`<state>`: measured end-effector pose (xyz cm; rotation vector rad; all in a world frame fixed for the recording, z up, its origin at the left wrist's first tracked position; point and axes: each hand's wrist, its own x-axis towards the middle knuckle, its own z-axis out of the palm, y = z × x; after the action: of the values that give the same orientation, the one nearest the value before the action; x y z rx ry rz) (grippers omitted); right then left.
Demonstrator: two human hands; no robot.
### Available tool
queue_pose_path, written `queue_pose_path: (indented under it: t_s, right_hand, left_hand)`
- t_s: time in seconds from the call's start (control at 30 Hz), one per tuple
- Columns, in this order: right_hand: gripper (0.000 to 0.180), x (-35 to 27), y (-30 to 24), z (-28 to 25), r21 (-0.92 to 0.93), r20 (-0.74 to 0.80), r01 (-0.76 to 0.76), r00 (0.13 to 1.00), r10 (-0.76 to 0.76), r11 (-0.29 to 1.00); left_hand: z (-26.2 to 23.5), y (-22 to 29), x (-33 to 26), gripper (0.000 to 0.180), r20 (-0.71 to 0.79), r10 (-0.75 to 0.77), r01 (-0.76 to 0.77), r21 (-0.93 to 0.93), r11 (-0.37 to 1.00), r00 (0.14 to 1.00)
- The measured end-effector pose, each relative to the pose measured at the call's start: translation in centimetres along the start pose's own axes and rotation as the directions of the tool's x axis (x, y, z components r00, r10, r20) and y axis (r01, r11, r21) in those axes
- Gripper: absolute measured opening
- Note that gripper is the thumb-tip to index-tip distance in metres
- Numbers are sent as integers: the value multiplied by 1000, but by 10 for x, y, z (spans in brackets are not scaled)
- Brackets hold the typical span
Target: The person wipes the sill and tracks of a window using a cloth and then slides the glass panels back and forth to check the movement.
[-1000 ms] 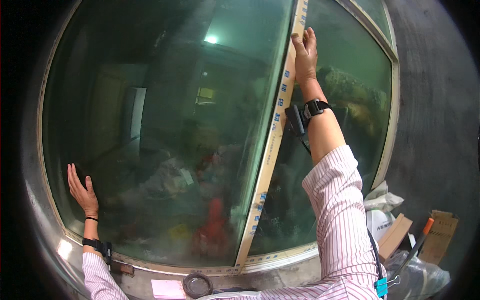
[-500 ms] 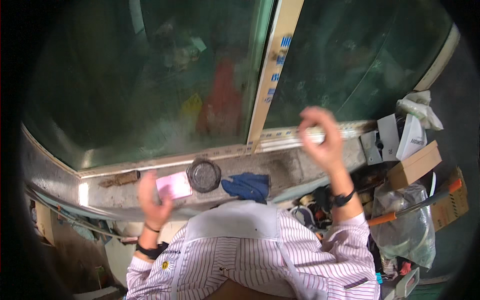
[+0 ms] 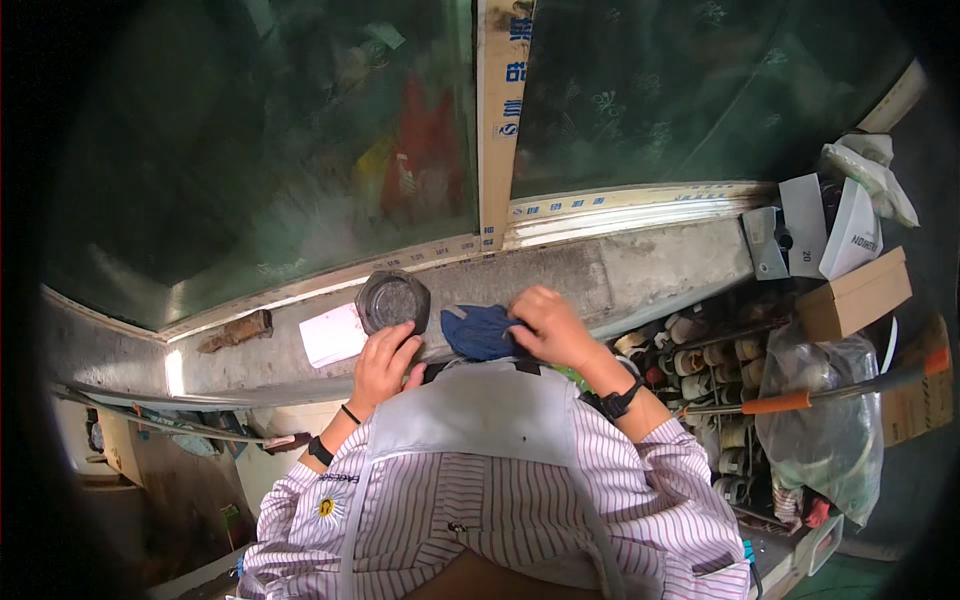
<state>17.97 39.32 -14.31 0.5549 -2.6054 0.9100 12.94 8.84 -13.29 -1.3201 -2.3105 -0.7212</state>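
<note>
On the stone window ledge lies a crumpled dark blue cloth [image 3: 480,331]. Its right end is in the curled fingers of my right hand [image 3: 558,328]. My left hand [image 3: 385,365] is at the near edge of a dark, many-sided glass ashtray [image 3: 393,304]; its fingers are stretched out a little apart and hold nothing. Whether the fingertips touch the glass, I cannot tell. Just left of the ashtray lies a pale pink sheet or card [image 3: 333,336], flat on the ledge.
A rusty brown piece [image 3: 236,331] lies at the ledge's left. Behind rise sliding glass panes with a pale frame [image 3: 497,130]. To the right are a cardboard box [image 3: 855,309], white boxes [image 3: 802,225], a clear plastic bag [image 3: 825,420], an orange-gripped bar [image 3: 776,403] and several shoes [image 3: 715,370].
My right hand has come down from in front of the window frame and closed on the blue cloth. My left hand has moved right, from beside the pink sheet to the ashtray.
</note>
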Motion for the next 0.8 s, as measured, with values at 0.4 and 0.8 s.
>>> queue_pose_path:
  t_s: [0.4,0.8]
  right_hand:
    - [20,37,-16,-102,935,-355,259,654,667,244]
    - [50,63,53,-4,110,-138,-245,956,259,963]
  left_hand:
    - [-1,9,5,36,85,58,-54,-50,997,995]
    - [68,22,49,37,303,82,-45,-126,991,949]
